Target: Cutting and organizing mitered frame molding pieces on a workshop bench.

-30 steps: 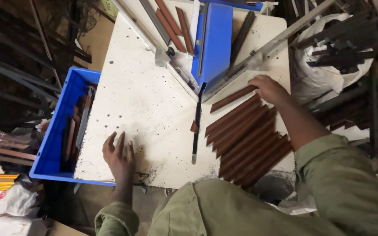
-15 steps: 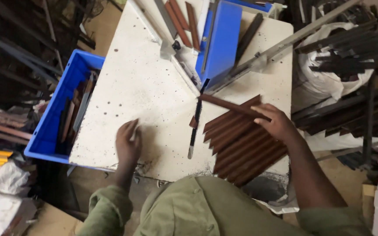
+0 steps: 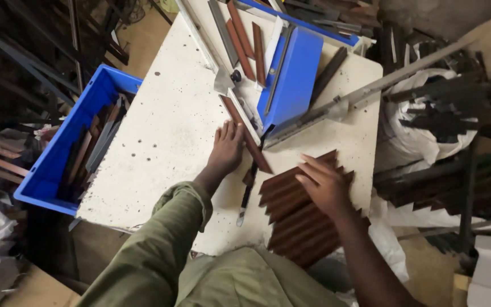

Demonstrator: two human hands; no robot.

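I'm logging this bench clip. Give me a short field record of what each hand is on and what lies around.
left hand: flat on a single brown strip, fingers spread
right hand: resting on the row of brown strips
between hands: dark slim tool lying on the white table
behind: blue metal fixture
left of table: blue crate holding strips
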